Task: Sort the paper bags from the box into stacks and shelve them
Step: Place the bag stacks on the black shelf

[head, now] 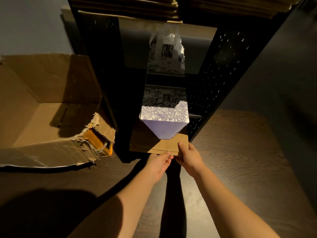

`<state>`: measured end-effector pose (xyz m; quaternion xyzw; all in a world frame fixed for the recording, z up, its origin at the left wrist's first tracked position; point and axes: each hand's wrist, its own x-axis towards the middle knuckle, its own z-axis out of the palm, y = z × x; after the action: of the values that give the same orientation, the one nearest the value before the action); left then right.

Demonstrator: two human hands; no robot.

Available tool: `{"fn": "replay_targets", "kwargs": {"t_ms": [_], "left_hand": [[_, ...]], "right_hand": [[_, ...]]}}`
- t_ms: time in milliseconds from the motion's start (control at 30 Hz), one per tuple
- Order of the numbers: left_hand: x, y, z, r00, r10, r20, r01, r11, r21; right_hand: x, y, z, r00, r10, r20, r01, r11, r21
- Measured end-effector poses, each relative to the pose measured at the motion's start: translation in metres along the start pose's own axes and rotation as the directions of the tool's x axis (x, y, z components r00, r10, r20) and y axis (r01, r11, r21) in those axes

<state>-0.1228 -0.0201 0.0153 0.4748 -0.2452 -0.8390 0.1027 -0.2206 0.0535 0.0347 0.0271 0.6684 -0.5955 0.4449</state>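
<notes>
Brown paper bags (164,146), stacked flat, are pinched at their near edge by left hand (158,163) and right hand (187,156).

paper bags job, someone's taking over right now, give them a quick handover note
Left hand and right hand both pinch the near edge of a flat brown paper bag stack at the shelf unit's bottom level.
A purple floral gift bag lies on that stack.
Cardboard box, on the left, looks emptied.
Brown bags are stacked on the top shelf.
Left: seat this stack fully in.
</notes>
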Motion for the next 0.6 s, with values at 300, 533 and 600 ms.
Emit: {"fn": "replay_targets", "kwargs": {"t_ms": [300,533,600], "left_hand": [[0.0,0.015,0.019,0.996,0.012,-0.084,-0.015,0.999,-0.034],[-0.005,0.017,0.023,0.998,-0.025,-0.055,0.017,0.989,-0.149],[-0.004,0.017,0.023,0.998,-0.022,-0.066,0.012,0.99,-0.143]], "right_hand": [[0.001,-0.015,0.006,0.997,0.056,-0.051,-0.049,0.991,0.124],[0.006,-0.019,0.003,0.992,0.118,-0.038,-0.114,0.989,0.099],[0.005,-0.02,0.002,0.991,0.136,-0.012,-0.134,0.987,0.091]]}}
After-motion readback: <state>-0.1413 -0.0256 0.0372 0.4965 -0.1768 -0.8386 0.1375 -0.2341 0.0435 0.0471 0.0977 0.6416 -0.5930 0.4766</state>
